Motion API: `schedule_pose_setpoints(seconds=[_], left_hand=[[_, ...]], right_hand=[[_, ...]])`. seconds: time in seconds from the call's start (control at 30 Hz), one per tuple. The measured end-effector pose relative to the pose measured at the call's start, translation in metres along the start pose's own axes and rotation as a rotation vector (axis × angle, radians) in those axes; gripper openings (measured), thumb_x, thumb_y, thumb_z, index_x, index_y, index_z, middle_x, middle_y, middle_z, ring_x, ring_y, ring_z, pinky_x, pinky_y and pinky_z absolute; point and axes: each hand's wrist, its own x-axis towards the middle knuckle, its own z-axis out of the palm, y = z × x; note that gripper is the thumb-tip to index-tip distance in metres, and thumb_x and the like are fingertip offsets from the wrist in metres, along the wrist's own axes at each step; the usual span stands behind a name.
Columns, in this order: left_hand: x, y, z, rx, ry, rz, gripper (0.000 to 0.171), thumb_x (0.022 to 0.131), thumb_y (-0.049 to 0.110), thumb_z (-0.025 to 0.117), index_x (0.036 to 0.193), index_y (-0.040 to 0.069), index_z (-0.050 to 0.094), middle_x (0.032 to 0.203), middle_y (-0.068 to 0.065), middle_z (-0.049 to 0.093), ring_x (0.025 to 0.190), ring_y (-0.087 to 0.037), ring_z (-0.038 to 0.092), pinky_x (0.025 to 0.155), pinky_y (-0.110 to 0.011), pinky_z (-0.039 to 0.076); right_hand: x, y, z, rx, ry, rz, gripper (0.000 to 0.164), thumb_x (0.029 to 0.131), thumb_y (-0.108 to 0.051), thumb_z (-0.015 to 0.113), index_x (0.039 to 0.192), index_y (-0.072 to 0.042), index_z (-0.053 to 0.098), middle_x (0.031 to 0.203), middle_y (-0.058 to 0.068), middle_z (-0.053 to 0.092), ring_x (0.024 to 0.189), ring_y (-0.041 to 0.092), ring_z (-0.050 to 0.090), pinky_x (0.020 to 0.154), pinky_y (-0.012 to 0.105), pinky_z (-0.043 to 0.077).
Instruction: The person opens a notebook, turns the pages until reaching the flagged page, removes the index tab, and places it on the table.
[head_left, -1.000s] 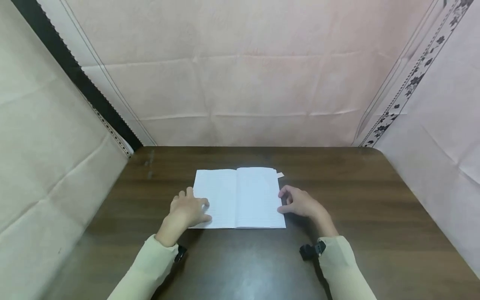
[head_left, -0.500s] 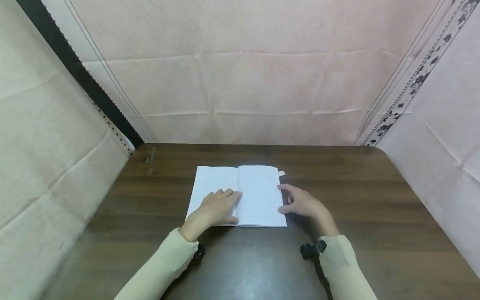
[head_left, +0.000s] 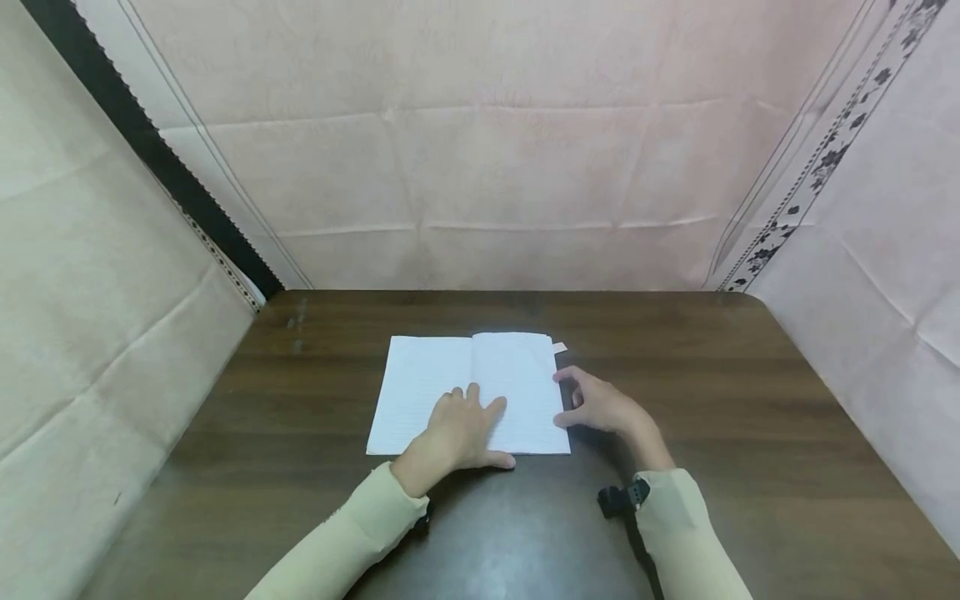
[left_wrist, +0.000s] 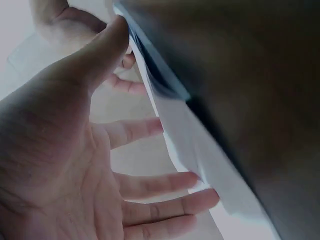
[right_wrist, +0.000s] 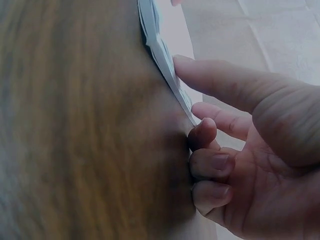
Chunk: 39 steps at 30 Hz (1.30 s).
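An open notebook (head_left: 427, 375) with white lined pages lies flat on the brown table, its spine running away from me. My left hand (head_left: 461, 429) rests over the lower middle of the spread, fingers spread and straight, thumb out past the near edge. In the left wrist view its fingers reach across the pages (left_wrist: 230, 210). At the right-hand edge of the notebook is my right hand (head_left: 600, 404). Its thumb (right_wrist: 200, 75) and forefinger touch the page edge, held apart from each other, while the other fingers curl loosely against the table.
A small white tab (head_left: 560, 347) sticks out at the notebook's far right corner. The wooden table (head_left: 660, 333) meets pale cloth walls (head_left: 480, 167) at the back and both sides. Each wrist wears a black camera strap, the right one (head_left: 622, 498) plainly seen.
My left hand has slid from the left page edge rightward across the left page and over the fold, and its fingers have spread. The right hand stays at the right edge.
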Motion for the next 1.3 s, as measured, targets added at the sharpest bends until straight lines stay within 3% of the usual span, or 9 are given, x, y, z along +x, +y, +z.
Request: schedule_pose_setpoints(seconds=[0.2,0.33,0.6,0.8,0.97,1.03,1.17,1.3], left_hand=[[0.002,0.006,0.005,0.112,0.090,0.068,0.077,0.077,0.078,0.063,0.122,0.015,0.063,0.112,-0.008,0.061,0.099,-0.028,0.061,0.090,-0.041,0.050],[0.006,0.002,0.006,0.132,0.137,0.113,0.068,0.080,0.076,0.063,0.112,0.016,0.066,0.100,-0.005,0.065,0.090,-0.024,0.061,0.082,-0.037,0.051],[0.012,-0.004,0.005,0.095,0.217,0.185,0.059,0.077,0.073,0.068,0.099,0.018,0.071,0.085,0.000,0.066,0.072,-0.018,0.060,0.059,-0.031,0.048],[0.013,-0.006,0.001,0.051,0.228,0.207,0.052,0.076,0.069,0.072,0.097,0.022,0.075,0.083,0.003,0.067,0.067,-0.015,0.058,0.056,-0.028,0.047],[0.013,-0.005,-0.001,-0.062,0.249,0.287,0.020,0.090,0.041,0.073,0.087,0.022,0.076,0.074,0.005,0.067,0.059,-0.010,0.053,0.052,-0.027,0.046],[0.013,-0.004,-0.001,-0.066,0.270,0.311,0.016,0.093,0.030,0.069,0.082,0.020,0.073,0.068,0.005,0.065,0.055,-0.010,0.050,0.049,-0.028,0.044],[0.013,-0.002,-0.002,-0.037,0.296,0.305,0.020,0.096,0.025,0.064,0.079,0.016,0.069,0.063,0.002,0.063,0.050,-0.011,0.047,0.045,-0.029,0.041],[0.014,-0.004,-0.001,-0.047,0.279,0.279,0.021,0.096,0.028,0.066,0.080,0.015,0.068,0.063,0.002,0.063,0.050,-0.011,0.046,0.045,-0.029,0.040]], right_hand=[[0.001,0.001,0.003,0.012,-0.006,-0.009,0.071,0.082,-0.027,0.083,0.142,-0.017,0.048,0.097,0.009,0.055,0.082,0.024,0.055,0.069,0.035,0.047],[0.002,0.001,0.001,0.027,-0.005,-0.006,0.065,0.083,-0.030,0.082,0.137,-0.013,0.050,0.094,0.009,0.056,0.080,0.024,0.054,0.067,0.035,0.046],[0.002,-0.001,-0.005,0.050,-0.012,0.027,0.055,0.089,-0.033,0.076,0.130,-0.006,0.051,0.092,0.010,0.056,0.079,0.024,0.054,0.068,0.035,0.045],[0.000,0.000,-0.007,0.053,-0.007,0.014,0.047,0.092,-0.029,0.073,0.127,-0.007,0.051,0.092,0.010,0.056,0.079,0.024,0.055,0.069,0.035,0.046],[0.000,0.002,-0.006,0.053,-0.010,-0.004,0.036,0.095,-0.024,0.069,0.125,-0.010,0.054,0.094,0.009,0.057,0.080,0.024,0.056,0.070,0.035,0.047],[0.001,0.002,-0.005,0.055,-0.009,-0.008,0.032,0.097,-0.023,0.067,0.124,-0.010,0.055,0.095,0.009,0.057,0.082,0.023,0.056,0.071,0.036,0.047],[0.003,0.003,-0.004,0.056,-0.006,-0.015,0.026,0.099,-0.020,0.063,0.122,-0.010,0.056,0.097,0.009,0.058,0.085,0.024,0.057,0.073,0.038,0.048],[0.003,0.004,-0.003,0.045,-0.001,-0.009,0.024,0.099,-0.021,0.062,0.121,-0.012,0.057,0.105,0.008,0.060,0.092,0.025,0.058,0.080,0.042,0.050]])
